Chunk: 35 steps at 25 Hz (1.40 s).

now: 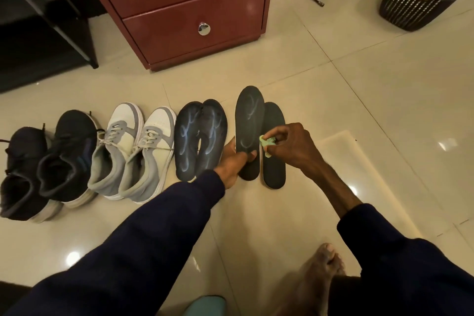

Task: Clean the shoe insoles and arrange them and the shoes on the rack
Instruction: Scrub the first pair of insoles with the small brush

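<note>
Left hand (234, 159) grips the heel end of a dark insole (249, 120), thumb on top, toe pointing away. Right hand (289, 143) pinches a small green cloth (265, 142) against its right edge. Just right of the grip, a second insole (274, 164) lies partly under it. Left of the grip lie two streaked insoles (200, 136) touching, then grey-white sneakers (136, 151), then black sneakers (46, 161). Bare floor tile (295, 71) separates the toe from a red drawer cabinet (195, 7).

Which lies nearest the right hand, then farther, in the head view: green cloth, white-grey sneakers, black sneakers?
1. Green cloth, pinched in the right hand itself.
2. White-grey sneakers, to its left, mid-row.
3. Black sneakers, far left end.
</note>
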Tool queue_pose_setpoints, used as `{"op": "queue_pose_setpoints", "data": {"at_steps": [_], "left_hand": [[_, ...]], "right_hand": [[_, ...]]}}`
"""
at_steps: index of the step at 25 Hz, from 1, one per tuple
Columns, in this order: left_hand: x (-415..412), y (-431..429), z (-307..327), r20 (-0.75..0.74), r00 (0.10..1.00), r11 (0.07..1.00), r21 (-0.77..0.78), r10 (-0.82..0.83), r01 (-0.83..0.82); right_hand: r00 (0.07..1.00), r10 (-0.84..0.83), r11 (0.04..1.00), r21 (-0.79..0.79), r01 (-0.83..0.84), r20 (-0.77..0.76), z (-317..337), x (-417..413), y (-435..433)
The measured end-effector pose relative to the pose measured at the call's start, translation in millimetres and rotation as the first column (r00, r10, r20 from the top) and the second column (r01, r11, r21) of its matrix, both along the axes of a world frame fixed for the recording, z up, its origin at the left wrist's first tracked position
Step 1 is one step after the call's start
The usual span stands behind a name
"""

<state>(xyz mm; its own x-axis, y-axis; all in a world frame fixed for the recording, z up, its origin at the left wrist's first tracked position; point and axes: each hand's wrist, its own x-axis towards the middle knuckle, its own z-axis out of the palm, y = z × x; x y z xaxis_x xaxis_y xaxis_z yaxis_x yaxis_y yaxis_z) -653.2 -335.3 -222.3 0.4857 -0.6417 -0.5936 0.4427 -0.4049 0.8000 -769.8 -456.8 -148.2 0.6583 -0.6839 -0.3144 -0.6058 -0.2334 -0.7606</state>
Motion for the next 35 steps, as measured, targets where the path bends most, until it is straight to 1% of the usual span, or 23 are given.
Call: {"op": "queue_pose_setpoints", "data": {"at_steps": [2,4,5,7,9,11,13,14,15,16,17,20,23,25,27,29,30,32,33,34,35], "left_hand": [[17.9,7.1,38.8,-0.218,0.976,0.985,-0.169,-0.011,-0.026],[35.5,17.3,85.8,-0.357,0.934,0.951,-0.295,-0.022,-0.09],[43.0,24.1,109.5,-0.382,0.923,0.937,-0.336,-0.044,-0.095],[55.9,37.8,154.4,-0.363,0.928,0.926,-0.373,-0.085,-0.061],[65.2,53.8,195.4,-0.319,0.944,0.921,-0.387,-0.083,-0.05],[68.8,75.5,231.5,-0.276,0.959,0.911,-0.408,-0.059,-0.061],[67.4,101.0,257.5,-0.289,0.957,0.897,-0.429,-0.026,-0.106],[64.7,113.0,266.1,-0.309,0.951,0.89,-0.435,-0.007,-0.135],[61.2,122.4,271.5,-0.336,0.942,0.883,-0.439,0.011,-0.167],[57.2,130.1,275.3,-0.362,0.932,0.874,-0.443,0.027,-0.198],[52.1,137.2,277.7,-0.39,0.919,0.863,-0.448,0.047,-0.234],[37.8,147.3,265.9,-0.501,0.861,0.825,-0.445,0.092,-0.347],[27.6,144.3,245.5,-0.567,0.813,0.814,-0.406,0.133,-0.416],[25.0,140.6,235.1,-0.568,0.811,0.821,-0.393,0.138,-0.414],[23.6,135.8,225.9,-0.569,0.813,0.837,-0.381,0.123,-0.393],[24.5,133.5,216.5,-0.572,0.811,0.853,-0.355,0.125,-0.382],[25.9,133.1,211.3,-0.581,0.804,0.859,-0.343,0.125,-0.381],[31.1,133.8,204.0,-0.604,0.792,0.872,-0.341,0.082,-0.351],[32.8,134.0,201.9,-0.612,0.789,0.876,-0.352,0.052,-0.331],[34.1,133.5,198.9,-0.616,0.787,0.874,-0.363,0.036,-0.324],[34.0,131.8,197.4,-0.622,0.782,0.866,-0.376,0.029,-0.331]], "right_hand": [[0.993,-0.017,0.997,0.081,0.007,0.12,33.2,8.8,6.8],[0.973,0.005,0.996,0.084,-0.025,0.23,74.0,22.5,16.5],[0.96,0.031,0.997,0.066,-0.051,0.278,96.0,30.3,22.5],[0.935,0.098,0.994,0.013,-0.109,0.341,139.4,46.9,36.8],[0.918,0.2,0.978,-0.126,-0.167,0.341,174.7,63.1,54.5],[0.899,0.307,0.929,-0.302,-0.212,0.314,202.0,74.8,73.6],[0.852,0.439,0.829,-0.494,-0.262,0.286,222.8,81.2,89.2],[0.824,0.505,0.755,-0.594,-0.277,0.257,229.4,82.4,95.5],[0.803,0.55,0.688,-0.671,-0.278,0.231,232.7,82.4,100.0],[0.789,0.576,0.64,-0.719,-0.271,0.216,233.9,80.8,105.3],[0.782,0.587,0.616,-0.741,-0.266,0.208,232.3,77.8,111.7],[0.784,0.592,0.607,-0.744,-0.281,0.186,217.4,65.9,125.4],[0.806,0.586,0.53,-0.793,-0.299,0.088,195.7,58.4,126.5],[0.815,0.573,0.496,-0.828,-0.263,0.084,182.6,55.1,127.9],[0.826,0.547,0.499,-0.845,-0.193,0.135,171.7,51.7,129.1],[0.831,0.525,0.541,-0.826,-0.159,0.184,161.9,47.6,132.0],[0.822,0.539,0.572,-0.797,-0.194,0.187,157.4,44.1,135.7],[0.779,0.604,0.629,-0.699,-0.339,0.166,151.1,34.6,148.3],[0.755,0.64,0.629,-0.664,-0.405,0.146,150.5,30.3,152.5],[0.742,0.659,0.614,-0.66,-0.433,0.125,151.2,29.7,150.4],[0.755,0.645,0.603,-0.686,-0.408,0.117,151.3,32.9,143.0]]}}
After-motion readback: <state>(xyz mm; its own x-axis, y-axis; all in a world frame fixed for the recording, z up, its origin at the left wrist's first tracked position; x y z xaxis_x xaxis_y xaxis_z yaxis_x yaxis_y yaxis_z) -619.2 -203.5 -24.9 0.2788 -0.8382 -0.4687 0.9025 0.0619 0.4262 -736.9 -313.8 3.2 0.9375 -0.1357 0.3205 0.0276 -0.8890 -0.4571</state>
